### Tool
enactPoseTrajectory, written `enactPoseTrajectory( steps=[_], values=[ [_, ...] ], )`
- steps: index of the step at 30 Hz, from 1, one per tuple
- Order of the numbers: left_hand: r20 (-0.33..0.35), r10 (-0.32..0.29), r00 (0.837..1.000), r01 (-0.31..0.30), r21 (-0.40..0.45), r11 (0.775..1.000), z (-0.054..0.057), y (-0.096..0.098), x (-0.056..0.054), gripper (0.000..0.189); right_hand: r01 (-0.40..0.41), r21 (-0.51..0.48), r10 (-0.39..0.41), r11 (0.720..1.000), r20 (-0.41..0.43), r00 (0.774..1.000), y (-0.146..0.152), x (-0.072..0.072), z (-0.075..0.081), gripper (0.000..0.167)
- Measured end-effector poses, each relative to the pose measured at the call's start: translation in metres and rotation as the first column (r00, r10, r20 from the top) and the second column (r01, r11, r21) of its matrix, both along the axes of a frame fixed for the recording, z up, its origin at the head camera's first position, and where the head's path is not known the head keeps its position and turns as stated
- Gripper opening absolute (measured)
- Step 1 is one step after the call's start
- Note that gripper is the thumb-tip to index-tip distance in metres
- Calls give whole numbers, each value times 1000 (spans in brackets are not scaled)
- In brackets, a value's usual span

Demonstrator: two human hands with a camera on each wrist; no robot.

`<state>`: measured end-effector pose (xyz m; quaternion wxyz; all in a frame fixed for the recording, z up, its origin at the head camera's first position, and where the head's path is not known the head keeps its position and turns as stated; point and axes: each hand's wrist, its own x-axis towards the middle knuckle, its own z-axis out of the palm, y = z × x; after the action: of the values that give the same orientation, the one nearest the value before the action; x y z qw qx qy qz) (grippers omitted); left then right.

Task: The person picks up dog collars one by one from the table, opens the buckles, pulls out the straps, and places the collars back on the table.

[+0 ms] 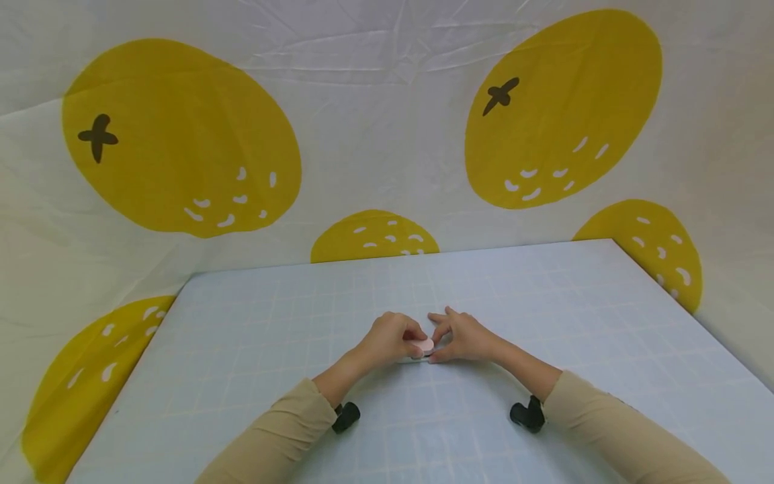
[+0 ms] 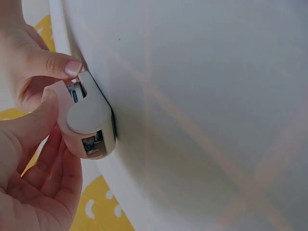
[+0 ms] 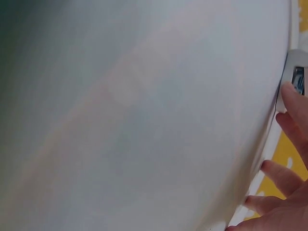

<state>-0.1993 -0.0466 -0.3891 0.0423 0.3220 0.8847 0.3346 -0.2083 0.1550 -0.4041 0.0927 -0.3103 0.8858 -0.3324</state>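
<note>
A small pink and white device, which looks like a mini stapler (image 2: 89, 115), is at the middle of the table, between both hands. One end is rounded, and metal parts show in its openings. My left hand (image 1: 390, 339) grips the pink part, its thumb on top in the left wrist view and the other fingers curled behind. From the other side my right hand (image 1: 468, 337) pinches the narrow white end between thumb and index finger. Its remaining fingers are spread away. In the right wrist view only an edge of the stapler shows, beside the right thumb (image 3: 293, 96).
The table (image 1: 272, 323) has a pale blue cloth with a faint grid. Behind it hangs a white curtain (image 1: 387, 134) printed with large yellow fruit. A black wrist camera (image 1: 346, 418) sits under the left forearm, another (image 1: 528, 414) under the right.
</note>
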Motion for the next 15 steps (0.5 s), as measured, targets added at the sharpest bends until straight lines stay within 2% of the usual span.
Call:
enactPoseTrajectory(
  steps=[8, 15],
  values=[
    [18, -24, 1000, 23, 39, 999, 0, -3, -1, 18, 1, 14, -1, 1000, 0, 1000, 0, 0, 2, 16],
    [70, -25, 997, 23, 35, 999, 3, -8, 0, 25, 19, 70, -20, 997, 13, 1000, 1, 0, 2, 17]
  ],
)
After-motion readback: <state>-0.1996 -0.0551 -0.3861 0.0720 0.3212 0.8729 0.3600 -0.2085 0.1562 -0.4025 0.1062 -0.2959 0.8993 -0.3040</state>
